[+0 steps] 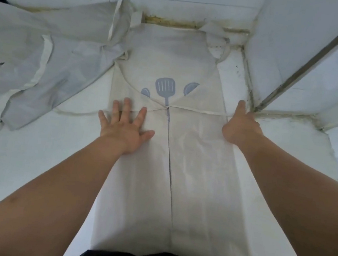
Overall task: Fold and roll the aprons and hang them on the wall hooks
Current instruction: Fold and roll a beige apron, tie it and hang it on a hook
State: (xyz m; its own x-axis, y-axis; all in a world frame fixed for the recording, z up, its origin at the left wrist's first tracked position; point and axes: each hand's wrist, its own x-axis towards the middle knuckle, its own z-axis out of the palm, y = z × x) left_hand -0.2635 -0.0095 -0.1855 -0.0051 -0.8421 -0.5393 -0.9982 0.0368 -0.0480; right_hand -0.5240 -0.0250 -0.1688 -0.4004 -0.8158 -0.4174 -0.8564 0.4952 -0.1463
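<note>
The apron (pixel 192 151) appears light, limp cloth: left hand (pixel 125 126) presses flat, fingers spread; right hand (pixel 241 126) pinches the frame-right edge, the best hold.

Left hand (pixel 126 126) flat on folded cream apron (pixel 193 168), right hand (pixel 240 126) pinching its strap (pixel 203 111), countertop (pixel 40 155)

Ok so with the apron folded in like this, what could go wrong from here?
The loose tie strap trailing left of the folded apron could get rolled in unevenly or snag. The right hand sits at the apron's edge beside the grimy wall corner, so fabric might drag through dirt. The left hand pins just one flap; the other may spring open.
</note>
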